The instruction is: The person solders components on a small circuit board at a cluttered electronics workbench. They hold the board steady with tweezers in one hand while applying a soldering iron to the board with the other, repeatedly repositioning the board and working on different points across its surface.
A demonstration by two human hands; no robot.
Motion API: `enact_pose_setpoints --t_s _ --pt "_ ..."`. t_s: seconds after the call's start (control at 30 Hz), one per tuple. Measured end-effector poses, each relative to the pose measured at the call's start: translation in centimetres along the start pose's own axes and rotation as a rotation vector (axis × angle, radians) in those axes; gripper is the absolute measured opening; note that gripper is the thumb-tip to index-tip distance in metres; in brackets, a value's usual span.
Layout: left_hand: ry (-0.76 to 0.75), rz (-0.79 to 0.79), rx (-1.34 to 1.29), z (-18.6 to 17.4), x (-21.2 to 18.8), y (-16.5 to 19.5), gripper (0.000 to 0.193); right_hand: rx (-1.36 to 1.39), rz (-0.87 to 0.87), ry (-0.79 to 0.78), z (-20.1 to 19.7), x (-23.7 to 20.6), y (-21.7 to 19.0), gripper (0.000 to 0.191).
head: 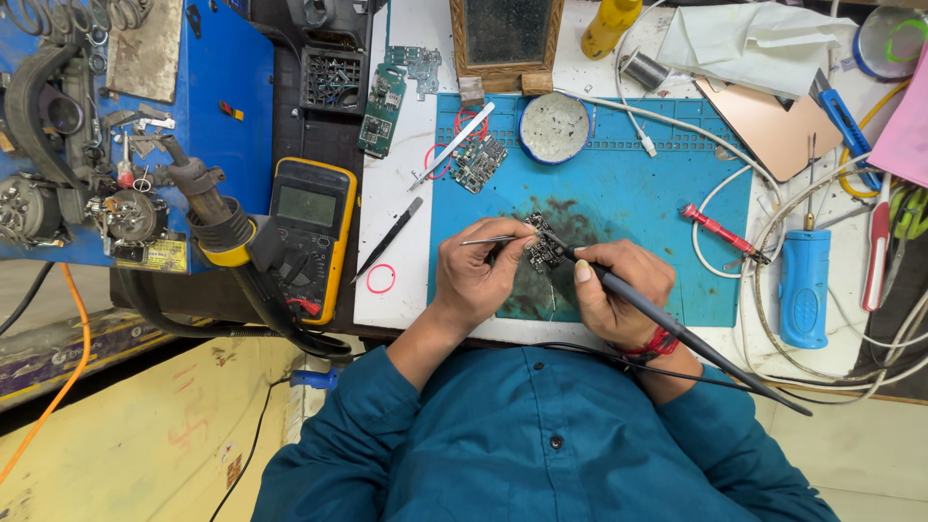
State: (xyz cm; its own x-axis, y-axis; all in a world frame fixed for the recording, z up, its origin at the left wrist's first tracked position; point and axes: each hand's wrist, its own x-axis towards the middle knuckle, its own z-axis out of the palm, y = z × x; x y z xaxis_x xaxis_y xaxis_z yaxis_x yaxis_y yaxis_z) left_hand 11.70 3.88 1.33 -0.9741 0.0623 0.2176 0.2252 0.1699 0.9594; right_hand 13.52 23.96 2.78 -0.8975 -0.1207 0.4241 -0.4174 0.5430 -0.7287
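My left hand (480,273) pinches thin metal tweezers (486,240) whose tips rest on a small dark circuit board (543,244). This board lies on a blue work mat (619,193), near its front edge. My right hand (619,295) grips a black soldering iron (677,329) like a pen, tip touching the same board. The iron's cable trails off to the right past my wrist, which wears a red band.
A yellow multimeter (309,237) and hot-air nozzle (217,217) sit left. Spare tweezers (451,147), another board (478,162), a round tin (554,128), a red screwdriver (720,232), a blue tool (804,287) and white cables (735,179) surround the mat.
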Motion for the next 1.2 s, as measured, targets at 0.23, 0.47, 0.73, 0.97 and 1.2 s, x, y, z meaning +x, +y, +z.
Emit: enact_pose_setpoints --t_s 0.23,0.47,0.73,0.97,1.2 --pt "-0.009 0.001 -0.002 -0.02 0.01 -0.16 0.011 -0.013 0.024 -0.008 0.17 -0.13 0.22 0.01" --pt "-0.002 0.017 -0.003 -0.01 0.05 -0.11 0.011 -0.01 0.031 -0.004 0.18 -0.18 0.26 0.011" --pt "-0.004 0.002 0.006 0.04 -0.03 -0.16 0.011 -0.016 0.033 -0.005 0.16 -0.22 0.2 0.012" --pt "-0.007 0.006 0.002 0.05 0.05 -0.22 0.011 -0.002 0.026 0.0 0.23 -0.17 0.33 0.012" --pt "-0.006 0.011 0.001 0.02 -0.09 -0.26 0.01 -0.004 0.031 0.003 0.22 -0.27 0.28 0.01"
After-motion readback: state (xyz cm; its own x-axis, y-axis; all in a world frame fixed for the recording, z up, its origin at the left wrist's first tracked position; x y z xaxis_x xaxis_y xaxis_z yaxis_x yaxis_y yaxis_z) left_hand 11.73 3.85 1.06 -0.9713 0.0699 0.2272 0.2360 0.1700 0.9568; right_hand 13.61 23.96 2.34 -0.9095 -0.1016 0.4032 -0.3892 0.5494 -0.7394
